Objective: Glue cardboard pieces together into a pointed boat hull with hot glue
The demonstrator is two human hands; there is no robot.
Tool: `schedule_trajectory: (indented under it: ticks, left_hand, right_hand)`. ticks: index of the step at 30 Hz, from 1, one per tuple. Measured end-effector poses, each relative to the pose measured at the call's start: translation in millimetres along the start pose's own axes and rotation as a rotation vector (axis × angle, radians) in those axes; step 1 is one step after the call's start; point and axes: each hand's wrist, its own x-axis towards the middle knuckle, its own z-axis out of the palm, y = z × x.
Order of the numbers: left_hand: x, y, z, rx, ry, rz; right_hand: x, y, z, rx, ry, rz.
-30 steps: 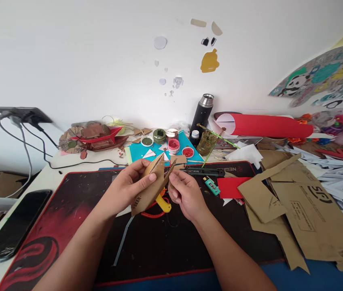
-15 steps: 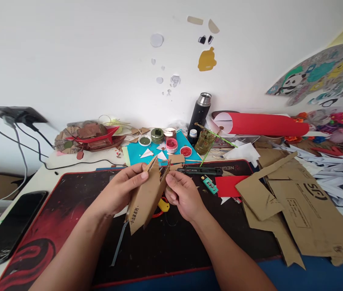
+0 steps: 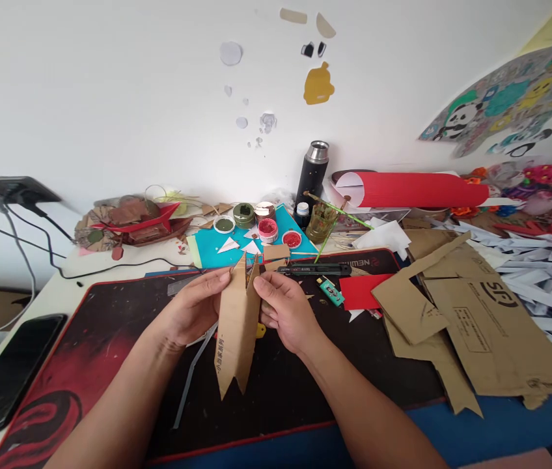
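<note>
Between both hands stands a folded piece of brown cardboard (image 3: 235, 326), held up over the mat with a crease down its length and pointed ends. Dark printed characters run along its lower left side. My left hand (image 3: 202, 303) grips the left edge, thumb on the front face near the top. My right hand (image 3: 283, 306) pinches the right edge, its thumb near the upper corner. Behind the cardboard, mostly hidden, is something yellow (image 3: 260, 331). A thin grey strip (image 3: 193, 374) lies beside the cardboard's left edge on the dark mat (image 3: 305, 391).
Open paint jars (image 3: 268, 229) stand on blue paper (image 3: 202, 247) at the back, beside a glass with brushes (image 3: 321, 225) and a black flask (image 3: 312, 172). A box cutter (image 3: 315, 269) and a green lighter (image 3: 329, 291) lie ahead. Cardboard sheets (image 3: 481, 339) spread right; a phone (image 3: 12, 371) lies left.
The cardboard has turned from a slant to nearly upright, its printed face and crease now toward me. Both hands keep hold of its edges. The view has shifted slightly.
</note>
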Motion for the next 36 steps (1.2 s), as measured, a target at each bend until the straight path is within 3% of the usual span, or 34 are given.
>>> schedule_trajectory:
  ticks: [11, 21, 36]
  left_hand:
    - [-0.8, -7.8, 2.8, 0.038, 0.149, 0.019]
    - [-1.2, -10.7, -0.2, -0.014, 0.078, -0.039]
    - [-3.4, -5.9, 4.8, 0.061, 0.077, 0.066]
  right_hand:
    - [-1.1, -0.3, 1.3, -0.007, -0.040, 0.019]
    - [-0.7, -0.3, 0.2, 0.025, -0.036, 0.045]
    - [-0.2, -1.0, 0.6, 0.067, -0.048, 0.047]
